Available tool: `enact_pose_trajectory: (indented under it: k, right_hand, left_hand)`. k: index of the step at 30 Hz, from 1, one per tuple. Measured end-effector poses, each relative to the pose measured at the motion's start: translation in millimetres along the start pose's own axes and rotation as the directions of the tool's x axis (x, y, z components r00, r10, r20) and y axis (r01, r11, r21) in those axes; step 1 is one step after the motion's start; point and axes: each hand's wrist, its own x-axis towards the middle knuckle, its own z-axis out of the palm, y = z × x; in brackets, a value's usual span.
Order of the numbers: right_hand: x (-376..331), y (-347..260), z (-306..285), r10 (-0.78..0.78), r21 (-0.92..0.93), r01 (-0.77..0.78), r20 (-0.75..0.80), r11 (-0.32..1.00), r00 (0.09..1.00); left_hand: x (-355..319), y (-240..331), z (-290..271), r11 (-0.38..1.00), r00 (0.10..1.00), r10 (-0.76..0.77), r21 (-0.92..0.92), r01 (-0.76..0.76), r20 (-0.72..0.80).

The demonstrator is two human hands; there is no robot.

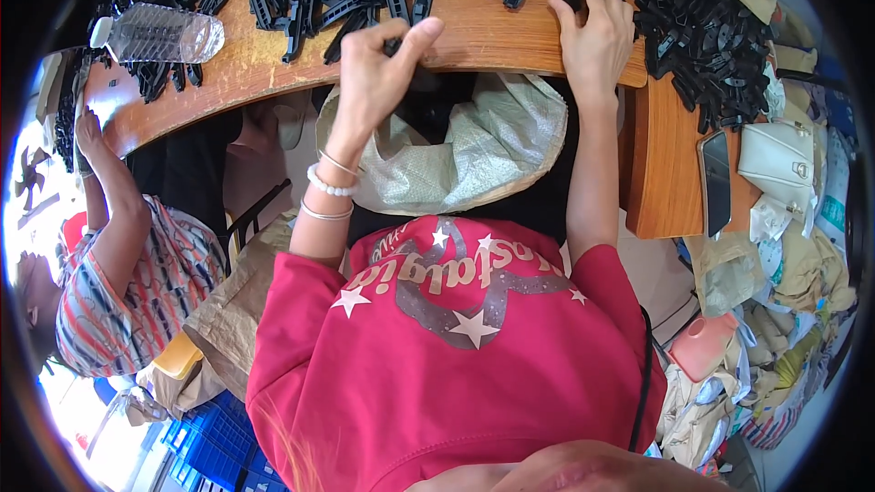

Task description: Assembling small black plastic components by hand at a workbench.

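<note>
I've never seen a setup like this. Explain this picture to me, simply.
There is no machine here: a person works with two bare hands. The single view comes from a wide fisheye camera worn on the head, looking down, so straight edges bend and the person's own red shirt fills the lower part.

Black plastic parts lie heaped along the wooden table, with a clear bottle at left. A pale woven sack gapes open below the table's edge.

The left hand, with bracelets above its wrist, is curled and seems to hold a dark piece, mostly hidden. The right hand reaches onto the black parts; whether it grips one is unclear. Another person sits at left.
</note>
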Motion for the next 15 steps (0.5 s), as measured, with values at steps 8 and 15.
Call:
enact_pose_trajectory:
  k: [8,15]
  right_hand:
    - [-5,-10,0,-0.023,0.147,0.022,0.004,0.989,1.0]
    - [-16,-30,-18,0.262,0.778,-0.351,0.245,0.521,0.933]
  left_hand:
    - [32,-27,-11,0.699,0.88,0.47,0.582,-0.416,0.065]
    - [38,-27,-13,0.538,0.754,0.654,0.659,-0.526,0.068]
